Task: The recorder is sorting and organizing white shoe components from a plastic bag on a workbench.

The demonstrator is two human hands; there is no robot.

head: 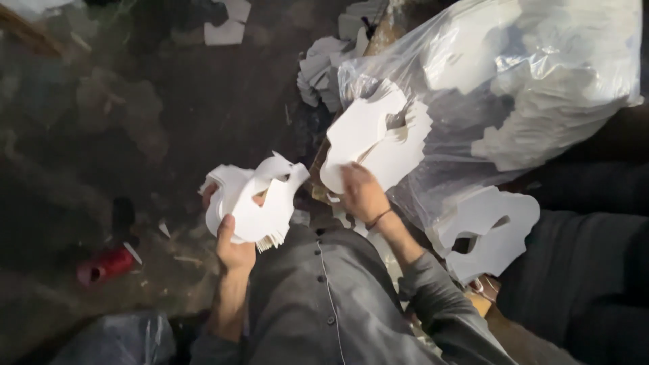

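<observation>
Both hands [233, 247] [362, 192] grip white cutout stacks [253, 199] [375, 138], edges apart.

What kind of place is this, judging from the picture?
Probably a small, dim workshop. A clear plastic bag holds many white cut-out pieces, both hands hold stacks of them, and scraps lie on the dirty floor.

A big clear plastic bag [541, 74], stuffed with white cut-out sheets, is seen upper right. A smaller greyish bag [115, 338] is spotted bottom left.

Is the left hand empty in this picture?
No, the left hand holds a stack of white cut-out sheets with thumb and fingers around it.
</observation>
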